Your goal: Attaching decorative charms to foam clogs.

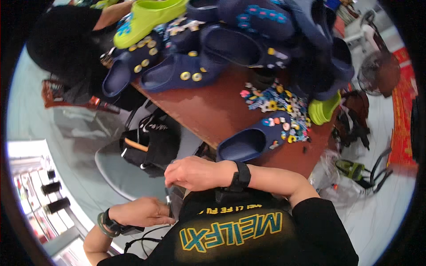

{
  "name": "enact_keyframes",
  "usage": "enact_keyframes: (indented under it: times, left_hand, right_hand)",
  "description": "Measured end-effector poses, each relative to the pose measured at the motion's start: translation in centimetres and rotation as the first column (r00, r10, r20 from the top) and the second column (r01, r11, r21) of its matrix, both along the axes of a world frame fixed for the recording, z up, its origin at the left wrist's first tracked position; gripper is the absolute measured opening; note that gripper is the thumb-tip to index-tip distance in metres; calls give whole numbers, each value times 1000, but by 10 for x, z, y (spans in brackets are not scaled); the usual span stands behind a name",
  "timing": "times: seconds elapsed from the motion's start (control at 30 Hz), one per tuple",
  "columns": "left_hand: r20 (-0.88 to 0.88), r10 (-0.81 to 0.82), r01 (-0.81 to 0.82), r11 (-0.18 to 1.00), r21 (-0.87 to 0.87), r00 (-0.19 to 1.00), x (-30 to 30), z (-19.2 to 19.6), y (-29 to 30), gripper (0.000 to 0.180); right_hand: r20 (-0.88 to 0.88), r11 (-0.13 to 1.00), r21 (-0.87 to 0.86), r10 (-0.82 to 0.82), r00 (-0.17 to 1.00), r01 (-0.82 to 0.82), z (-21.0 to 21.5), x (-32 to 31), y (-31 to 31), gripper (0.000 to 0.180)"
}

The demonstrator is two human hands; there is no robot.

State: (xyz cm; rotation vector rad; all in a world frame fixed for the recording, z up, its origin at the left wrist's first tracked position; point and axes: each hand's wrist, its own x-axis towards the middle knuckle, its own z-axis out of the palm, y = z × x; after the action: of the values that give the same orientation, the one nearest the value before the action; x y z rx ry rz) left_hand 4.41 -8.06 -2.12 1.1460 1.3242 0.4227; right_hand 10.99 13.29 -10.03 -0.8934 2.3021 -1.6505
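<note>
My right hand (pixel 193 173), with a black band on its wrist, is held close to my body, its fingers curled together. From beneath those fingers a thin dark rod-like piece with a light end (pixel 168 198) runs down toward my left hand (pixel 144 213). What my right fingers grip is mostly hidden. My left hand lies lower and to the left, fingers stretched out toward that piece; I see nothing clearly held in it. Behind it passes a black cable (pixel 146 239). On the table beyond my right wrist sits a navy clog (pixel 244 144) decorated with small charms.
Several navy clogs (pixel 177 73) and a lime green clog (pixel 146 17) crowd the brown table (pixel 191 104). Loose colourful charms (pixel 284 104) form a pile there. A grey chair (pixel 111 164) holds a black bag (pixel 155 142). Another person's arm (pixel 113 15) reaches in at far left.
</note>
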Motion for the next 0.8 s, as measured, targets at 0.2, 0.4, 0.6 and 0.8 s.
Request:
enact_keyframes:
  times: [0.2, 0.4, 0.6, 0.8]
  left_hand:
    - [-551, -234, 252, 967, -44, 801, -18, -40, 43, 25]
    - [-445, 299, 95, 733, 673, 844, 14, -61, 163, 10]
    - [-275, 273, -153, 908, 390, 922, 67, -116, 250, 28]
    - [159, 516, -532, 744, 404, 842, 95, -128, 268, 27]
  right_hand:
    - [-17, 968, 239, -74, 997, 76, 11, 63, 77, 23]
    - [122, 835, 366, -481, 868, 411, 9, 174, 156, 21]
    - [-4, 241, 447, -962, 271, 861, -17, 227, 189, 14]
    - [-493, -25, 252, -864, 106, 967, -48, 166, 191, 26]
